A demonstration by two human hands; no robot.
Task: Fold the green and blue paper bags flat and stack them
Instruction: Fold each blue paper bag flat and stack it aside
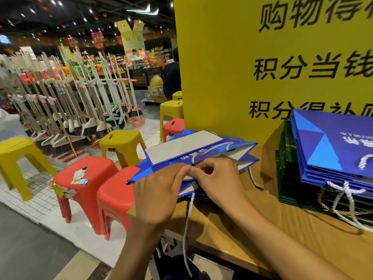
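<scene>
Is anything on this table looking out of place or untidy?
The blue paper bag under both hands juts over the wooden table's left edge, and its white rope handle dangles off the front. The finished stack of bags sits slightly fanned, not squared.

Head view, downward, close over counter

Glossy paper bag, twisted cord handle, matt wood table.

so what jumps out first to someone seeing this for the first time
Both hands, left hand and right hand, press on a half-folded blue paper bag at the wooden counter's left edge. Behind it looms a big yellow sign with black lettering; at right sits a stack of folded bags, blue over green. Red and yellow stools line the floor at left.
</scene>
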